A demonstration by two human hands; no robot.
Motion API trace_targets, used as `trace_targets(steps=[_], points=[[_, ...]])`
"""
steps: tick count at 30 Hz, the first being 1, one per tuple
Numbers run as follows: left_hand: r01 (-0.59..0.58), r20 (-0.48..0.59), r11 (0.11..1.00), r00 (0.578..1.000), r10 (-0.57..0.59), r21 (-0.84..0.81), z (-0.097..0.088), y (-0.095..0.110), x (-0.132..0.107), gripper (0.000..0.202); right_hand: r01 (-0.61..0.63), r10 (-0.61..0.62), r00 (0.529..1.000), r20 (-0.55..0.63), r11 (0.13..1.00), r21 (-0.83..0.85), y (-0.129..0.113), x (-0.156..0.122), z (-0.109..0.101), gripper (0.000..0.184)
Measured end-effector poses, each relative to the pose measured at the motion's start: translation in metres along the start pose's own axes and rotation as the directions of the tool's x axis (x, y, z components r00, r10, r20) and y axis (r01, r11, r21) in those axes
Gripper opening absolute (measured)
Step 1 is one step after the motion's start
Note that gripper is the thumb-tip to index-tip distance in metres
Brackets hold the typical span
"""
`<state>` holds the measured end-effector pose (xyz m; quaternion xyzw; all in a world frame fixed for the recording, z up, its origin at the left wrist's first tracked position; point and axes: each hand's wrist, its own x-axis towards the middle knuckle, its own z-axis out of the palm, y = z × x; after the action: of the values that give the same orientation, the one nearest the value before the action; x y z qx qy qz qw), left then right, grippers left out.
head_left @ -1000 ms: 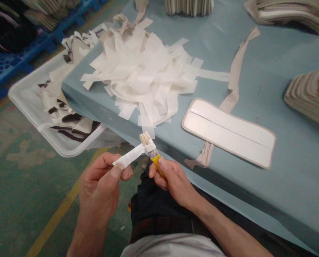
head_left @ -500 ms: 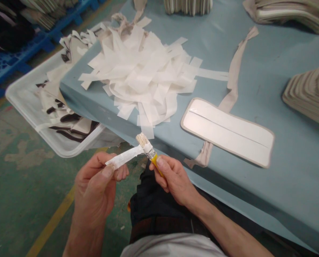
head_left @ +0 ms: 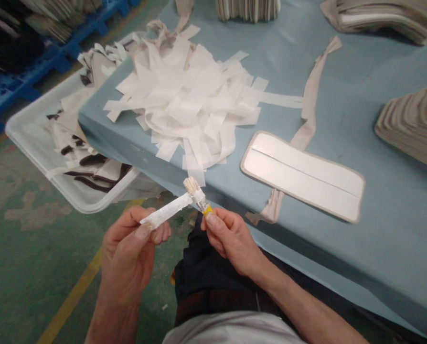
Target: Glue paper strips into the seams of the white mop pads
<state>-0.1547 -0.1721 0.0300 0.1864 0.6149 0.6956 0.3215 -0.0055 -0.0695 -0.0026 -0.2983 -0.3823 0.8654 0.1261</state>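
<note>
A strip of white tape point(head_left: 166, 212) is pinched between the thumb and fingers of my left hand point(head_left: 131, 243). Its far end is stuck around the ferrule of a paintbrush point(head_left: 200, 202). My right hand point(head_left: 231, 239) grips the brush by its yellow handle, most of which the fingers hide. The pale bristles point up and to the left, away from me. Between my hands the tape runs fairly straight. Both hands are in front of the table's near edge, above the floor.
On the blue-covered table point(head_left: 342, 119) lie a heap of white strips point(head_left: 195, 95), a white panel with beige edging point(head_left: 303, 177) and a beige fabric strip point(head_left: 310, 110). Stacks of beige pieces point(head_left: 414, 124) stand farther right. A plastic bin point(head_left: 70, 196) holds fabric pieces at left, near a blue pallet point(head_left: 23, 81).
The brush has turned slightly in my right hand, and less of its yellow handle shows. My left hand keeps its pinch on the tape. The whole view has shifted a little.
</note>
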Motion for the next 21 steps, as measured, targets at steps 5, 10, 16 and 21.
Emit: trace_targets(steps=[5, 10, 16, 21], points=[[-0.017, 0.000, 1.000, 1.000, 0.017, 0.011, 0.0005, -0.0045, 0.0034, 0.041, 0.001, -0.001, 1.000, -0.003, 1.000, -0.004, 0.0009, -0.0005, -0.0020, 0.061], [-0.037, 0.004, 0.999, 0.999, 0.037, 0.032, 0.0017, -0.0057, 0.0044, 0.036, 0.027, -0.027, 1.000, -0.016, 1.000, 0.002, -0.0019, 0.0006, -0.0025, 0.061], [-0.058, 0.031, 0.997, 0.998, 0.056, 0.043, 0.0042, -0.0013, 0.0060, 0.038, 0.017, -0.017, 1.000, 0.003, 1.000, 0.015, 0.0002, 0.0015, -0.0057, 0.062], [-0.078, 0.046, 0.996, 0.996, 0.076, 0.044, 0.0072, 0.0013, 0.0063, 0.031, -0.053, 0.050, 0.997, 0.052, 0.996, 0.070, 0.0008, 0.0004, -0.0079, 0.061]])
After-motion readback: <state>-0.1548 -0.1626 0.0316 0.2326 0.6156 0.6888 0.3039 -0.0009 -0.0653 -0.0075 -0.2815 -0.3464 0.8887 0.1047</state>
